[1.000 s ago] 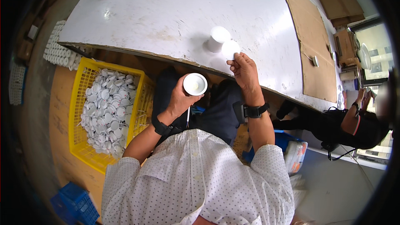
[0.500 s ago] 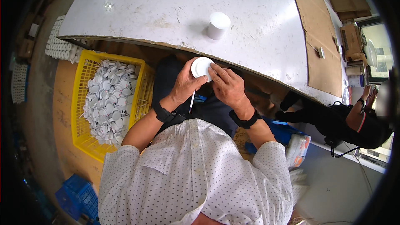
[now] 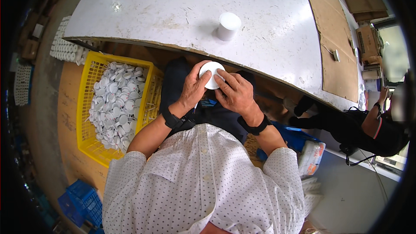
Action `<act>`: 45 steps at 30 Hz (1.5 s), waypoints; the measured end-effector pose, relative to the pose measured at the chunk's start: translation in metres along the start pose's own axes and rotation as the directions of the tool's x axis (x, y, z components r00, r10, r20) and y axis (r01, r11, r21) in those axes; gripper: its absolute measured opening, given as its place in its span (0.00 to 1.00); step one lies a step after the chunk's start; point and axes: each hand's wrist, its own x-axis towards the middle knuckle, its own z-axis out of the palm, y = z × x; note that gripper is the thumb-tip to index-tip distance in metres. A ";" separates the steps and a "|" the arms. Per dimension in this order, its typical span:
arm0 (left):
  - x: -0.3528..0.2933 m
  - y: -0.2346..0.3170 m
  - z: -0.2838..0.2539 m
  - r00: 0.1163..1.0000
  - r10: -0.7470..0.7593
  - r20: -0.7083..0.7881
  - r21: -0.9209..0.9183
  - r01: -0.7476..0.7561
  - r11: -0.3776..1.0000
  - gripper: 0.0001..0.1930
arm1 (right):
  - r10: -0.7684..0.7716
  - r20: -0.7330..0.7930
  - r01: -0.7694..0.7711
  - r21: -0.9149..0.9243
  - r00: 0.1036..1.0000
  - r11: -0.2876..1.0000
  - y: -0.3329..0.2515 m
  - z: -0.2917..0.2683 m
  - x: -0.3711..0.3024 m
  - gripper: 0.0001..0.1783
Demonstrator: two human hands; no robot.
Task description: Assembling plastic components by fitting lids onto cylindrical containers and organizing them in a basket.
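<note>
A big white table (image 3: 268, 30), marked with scuffs, fills the top, and one white tub (image 3: 229, 26) stands on it. To the left, a yellow crate (image 3: 83, 99) is full of small white round parts (image 3: 115, 99).

The white disc (image 3: 210, 83) is over the lap, near the table's edge, in both hands. The left hand (image 3: 189, 90) has its fingers around the disc's side and its thumb on the flat face. The right hand (image 3: 237, 96) grips the other side, fingertips on the face too.

The disc looks light, hard and smooth, maybe plastic. It won't squish, but it could slip, and a drop might crack it. The round rim seems the best place to hold, one hand each side.
</note>
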 end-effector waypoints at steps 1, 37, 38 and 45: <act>0.001 -0.003 0.000 1.000 0.024 -0.007 0.005 -0.023 1.000 0.18 | -0.007 0.000 0.007 -0.003 1.000 1.000 0.000 0.000 -0.001 0.24; -0.047 -0.097 -0.300 0.582 -0.203 -0.787 0.033 0.369 0.929 0.29 | 0.630 -0.056 -0.620 -0.269 0.774 0.737 0.133 -0.094 -0.024 0.14; -0.060 -0.108 -0.327 0.501 -0.219 -0.837 -0.009 0.389 0.921 0.31 | 0.633 -0.057 -0.623 -0.269 0.772 0.735 0.140 -0.096 -0.028 0.14; -0.143 -0.121 -0.425 0.245 -0.171 -0.954 -0.037 0.472 0.881 0.30 | 0.789 -0.246 -0.786 -0.453 0.563 0.420 0.226 -0.128 -0.085 0.16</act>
